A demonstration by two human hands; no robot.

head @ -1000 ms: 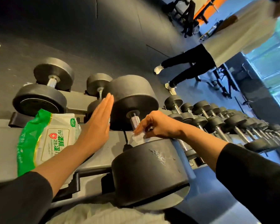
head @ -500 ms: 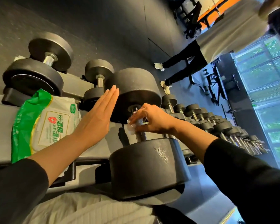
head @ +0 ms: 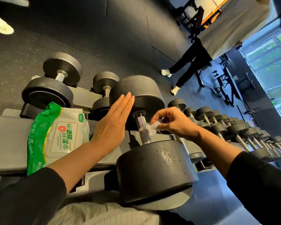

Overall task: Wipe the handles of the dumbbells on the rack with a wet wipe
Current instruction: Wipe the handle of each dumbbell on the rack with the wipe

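The right hand pinches a crumpled wet wipe between thumb and fingertips and holds it against the knurled steel handle of the large black dumbbell nearest the camera, at the near end of the rack. The left hand holds nothing; its fingers are straight and together, the palm edge close to the far head of that dumbbell, and contact there cannot be confirmed. A green-and-white wet wipe pack lies on the rack shelf just beside the left wrist. Judged from this position, wiping is in progress on this one handle. A long row of smaller dumbbells extends to the right, and their handles probably remain to be wiped; no residue or moisture is visible to confirm which are done.
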